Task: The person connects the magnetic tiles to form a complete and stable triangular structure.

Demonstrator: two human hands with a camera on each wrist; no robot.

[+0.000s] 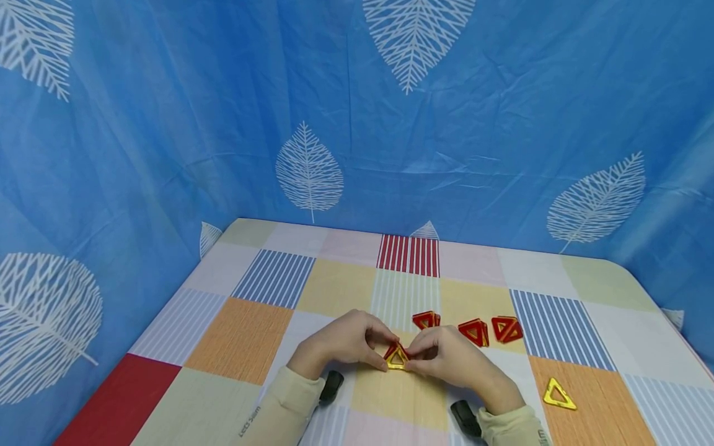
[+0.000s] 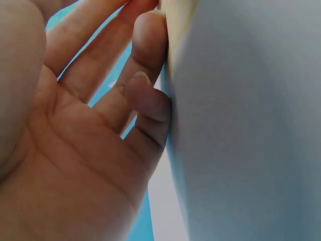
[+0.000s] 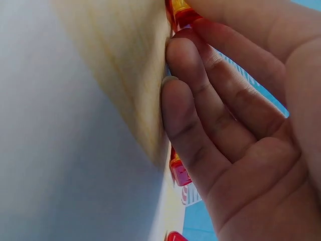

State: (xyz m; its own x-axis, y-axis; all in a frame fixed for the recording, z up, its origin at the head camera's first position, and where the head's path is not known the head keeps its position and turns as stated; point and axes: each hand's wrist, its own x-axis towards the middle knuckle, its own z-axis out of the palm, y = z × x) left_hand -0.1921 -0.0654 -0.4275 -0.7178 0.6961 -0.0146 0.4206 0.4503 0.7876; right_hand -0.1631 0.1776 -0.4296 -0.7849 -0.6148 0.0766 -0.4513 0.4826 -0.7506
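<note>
Near the front middle of the table, a yellow triangular tile with an open centre (image 1: 396, 365) stands against red triangular tile pieces (image 1: 393, 349). From the left side, my left hand (image 1: 347, 342) pinches this small cluster between thumb and fingers. My right hand (image 1: 450, 358) pinches it from the right. Part of the cluster is hidden behind fingertips. At the top of the right wrist view, a red and yellow edge (image 3: 184, 14) shows at the right fingers. The left wrist view shows the curled left fingers (image 2: 148, 42) against the tabletop, the tiles out of sight.
Beyond my right hand lie red triangular tiles in a left group (image 1: 425, 319), a middle group (image 1: 471, 332) and a right group (image 1: 506, 329). A lone yellow triangle (image 1: 559, 394) lies at the right. A blue leaf-patterned curtain (image 1: 357, 111) borders the patchwork-covered table (image 1: 234, 337).
</note>
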